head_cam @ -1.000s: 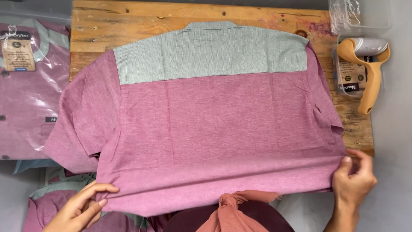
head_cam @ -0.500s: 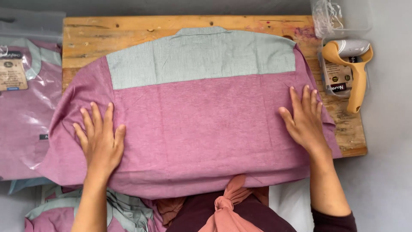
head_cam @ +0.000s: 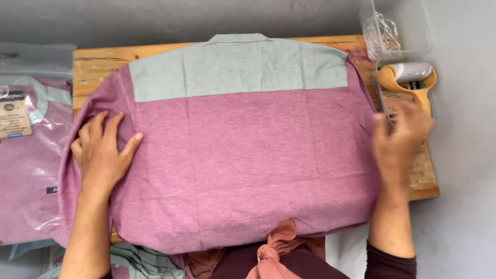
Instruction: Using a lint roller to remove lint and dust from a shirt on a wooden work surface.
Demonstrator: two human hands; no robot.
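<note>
I see the pink shirt (head_cam: 243,165) lying back-up across the wooden board (head_cam: 98,64), filling the centre of my view, its grey-green yoke (head_cam: 237,67) and collar toward 12 o'clock and the hem toward 6.

Handling judgement: light, soft knit, no stiffness; it drapes over the board edges and will wrinkle or slide if dragged. Best grip points look like the side seams and sleeve folds at 9 and 3 o'clock, or the hem corners, pinched rather than pressed.

My left hand (head_cam: 101,155) rests flat at 9 o'clock, fingers spread on the cloth beside the bunched sleeve, holding nothing. My right hand (head_cam: 400,142) is at 3 o'clock by the shirt's edge, blurred; I cannot tell whether it is spread or closing on fabric.

Packages: at 9 o'clock, off the board, a bagged shirt (head_cam: 28,155) of the same pink in a clear plastic bag, with a tan rectangular card tag (head_cam: 15,119) near its top and a small dark label lower down. At 2 o'clock, clear plastic bags (head_cam: 395,31), crumpled. Just below, a yellow handheld scanner (head_cam: 408,82) with a grey head, lying on the board's right end.
</note>
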